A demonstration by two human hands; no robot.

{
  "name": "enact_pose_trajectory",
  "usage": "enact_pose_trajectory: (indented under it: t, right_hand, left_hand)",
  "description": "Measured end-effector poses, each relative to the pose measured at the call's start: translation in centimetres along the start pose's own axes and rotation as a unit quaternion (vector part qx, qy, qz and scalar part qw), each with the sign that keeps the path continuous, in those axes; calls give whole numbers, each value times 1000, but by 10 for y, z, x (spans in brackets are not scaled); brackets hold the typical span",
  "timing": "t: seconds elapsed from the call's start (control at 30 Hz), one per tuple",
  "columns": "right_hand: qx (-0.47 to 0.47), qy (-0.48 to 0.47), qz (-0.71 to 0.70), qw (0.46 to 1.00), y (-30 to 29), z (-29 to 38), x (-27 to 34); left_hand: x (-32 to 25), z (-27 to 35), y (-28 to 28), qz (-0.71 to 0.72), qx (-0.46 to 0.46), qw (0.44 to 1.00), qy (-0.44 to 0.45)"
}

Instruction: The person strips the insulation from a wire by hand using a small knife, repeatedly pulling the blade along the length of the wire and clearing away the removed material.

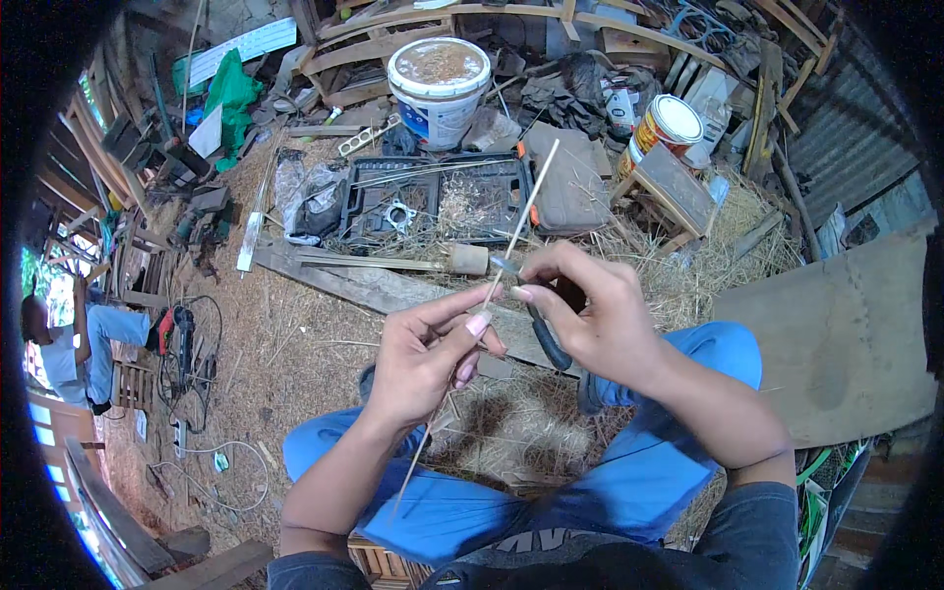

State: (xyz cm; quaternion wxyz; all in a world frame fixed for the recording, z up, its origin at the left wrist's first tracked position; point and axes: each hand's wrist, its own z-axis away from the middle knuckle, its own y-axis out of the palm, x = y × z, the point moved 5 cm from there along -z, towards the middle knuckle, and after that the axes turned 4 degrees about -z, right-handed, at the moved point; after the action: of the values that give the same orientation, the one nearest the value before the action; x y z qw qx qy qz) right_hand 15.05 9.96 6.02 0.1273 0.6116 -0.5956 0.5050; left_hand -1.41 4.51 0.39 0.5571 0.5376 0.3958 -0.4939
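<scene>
My left hand [435, 354] pinches a long thin wooden or bamboo stick [542, 177] between thumb and fingers. The stick runs slantwise, its upper end over the plastic case and its lower end over my thigh. Close on the right, my right hand [590, 310] holds a small knife with a dark handle [549, 341]; its short blade lies at the stick just above my left fingertips. Beyond the hands, a bundle of split strips [369, 259] ends in a pale cylindrical piece [469, 259] on a weathered plank [332, 286].
An open black tool case [435, 195] holds shavings and a metal ring. Behind stand a white bucket [438, 88] and paint cans [667, 125]. A small wooden stool [675, 188] is at right. Shavings cover the floor. At far left sits another person [66, 346] near a red-and-black power tool [177, 339].
</scene>
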Motion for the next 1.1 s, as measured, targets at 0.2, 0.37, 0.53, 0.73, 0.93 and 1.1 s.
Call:
enact_pose_trajectory:
  t: [0.2, 0.37, 0.53, 0.73, 0.93, 1.1]
  right_hand:
    - [43, -53, 9, 998, 14, 13, 0]
    - [15, -63, 0, 998, 15, 8, 1]
    - [20, -58, 18, 998, 14, 7, 1]
    - [-6, -65, 13, 998, 8, 5, -3]
    - [-72, -17, 0, 997, -10, -11, -6]
    - [-32, -86, 22, 996, 0, -6, 1]
  left_hand:
    - [7, 2, -4, 100, -14, 995, -27]
    - [6, 4, -2, 156, -7, 987, -38]
    - [-2, 7, 0, 141, 3, 989, -34]
    - [0, 11, 3, 123, 18, 991, -50]
    - [-4, 12, 6, 123, 40, 991, -27]
    - [-1, 15, 4, 123, 33, 990, -55]
